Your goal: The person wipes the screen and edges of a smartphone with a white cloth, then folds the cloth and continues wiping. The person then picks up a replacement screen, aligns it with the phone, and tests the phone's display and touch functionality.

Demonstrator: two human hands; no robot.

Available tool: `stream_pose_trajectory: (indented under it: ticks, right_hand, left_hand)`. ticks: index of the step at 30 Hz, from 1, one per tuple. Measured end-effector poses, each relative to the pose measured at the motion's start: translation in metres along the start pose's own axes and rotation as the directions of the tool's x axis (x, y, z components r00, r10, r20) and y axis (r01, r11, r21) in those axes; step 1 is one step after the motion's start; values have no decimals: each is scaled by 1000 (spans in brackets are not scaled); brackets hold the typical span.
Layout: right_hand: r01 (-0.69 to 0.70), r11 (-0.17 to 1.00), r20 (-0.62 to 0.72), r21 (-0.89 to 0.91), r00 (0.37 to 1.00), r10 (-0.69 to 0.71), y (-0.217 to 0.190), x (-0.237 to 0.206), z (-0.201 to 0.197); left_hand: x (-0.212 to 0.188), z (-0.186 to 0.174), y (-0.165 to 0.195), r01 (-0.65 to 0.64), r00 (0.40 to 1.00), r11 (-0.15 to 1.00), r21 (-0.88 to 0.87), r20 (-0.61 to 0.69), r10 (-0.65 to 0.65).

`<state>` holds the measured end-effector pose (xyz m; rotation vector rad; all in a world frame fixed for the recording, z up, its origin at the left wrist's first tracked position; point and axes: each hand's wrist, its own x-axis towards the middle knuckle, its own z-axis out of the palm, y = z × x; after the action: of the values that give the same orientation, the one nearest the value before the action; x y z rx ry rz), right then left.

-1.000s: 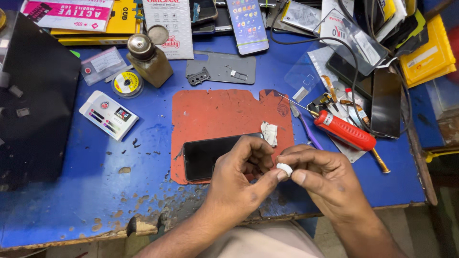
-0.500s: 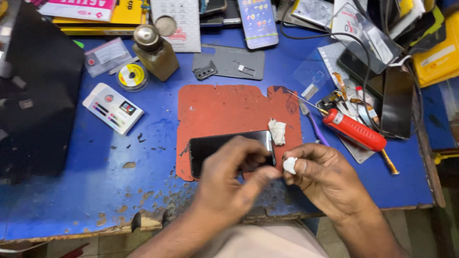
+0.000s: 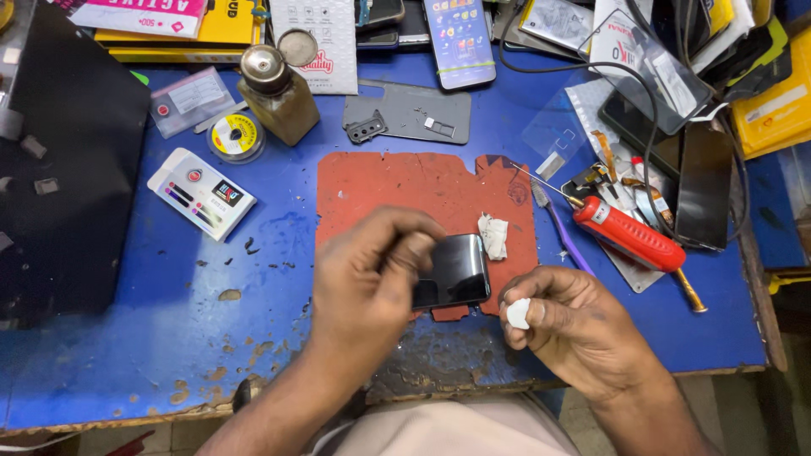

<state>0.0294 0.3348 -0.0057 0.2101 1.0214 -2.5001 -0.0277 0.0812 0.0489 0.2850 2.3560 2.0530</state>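
A black phone (image 3: 452, 272) lies screen-up on a red mat (image 3: 422, 194) at the front of a blue worktable (image 3: 169, 338). My left hand (image 3: 367, 283) lies over the phone's left part, fingers curled down onto it. To the right of the phone, my right hand (image 3: 566, 325) pinches a small white wad (image 3: 518, 313) between thumb and forefinger, just off the mat's edge. A crumpled white tissue (image 3: 493, 236) rests on the mat beside the phone's upper right corner.
A red-handled tool (image 3: 629, 236) and a purple brush (image 3: 559, 230) lie right of the mat. Behind it are a grey phone back cover (image 3: 410, 112), a brown glass bottle (image 3: 277, 95), a tape roll (image 3: 235, 135), a white card (image 3: 201, 192), and a lit phone (image 3: 459, 40).
My left hand has moved from my right hand onto the phone. My right hand has drawn back to the right with the white wad. The view has shifted slightly.
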Motion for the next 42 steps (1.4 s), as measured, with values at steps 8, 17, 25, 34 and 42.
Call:
stream_pose_trajectory:
  ticks: [8, 17, 25, 34, 42]
  right_hand:
    - [144, 975, -93, -168, 982, -161, 11, 4, 8]
    - [214, 861, -173, -462, 930, -324, 17, 0, 16]
    - [171, 943, -62, -286, 979, -196, 12, 1, 13]
    - [104, 988, -114, -118, 986, -117, 2, 2, -2]
    - [177, 963, -109, -205, 973, -202, 2, 6, 0]
  left_hand:
    - [-22, 12, 18, -303, 940, 950, 71, 184, 286]
    - [-26, 22, 13, -391, 920, 899, 199, 122, 373]
    - [-20, 19, 9, -339, 939, 932, 126, 108, 327]
    - [-20, -11, -2, -64, 991, 997, 48, 119, 58]
    - [-26, -22, -7, -203, 969, 978, 57, 155, 192]
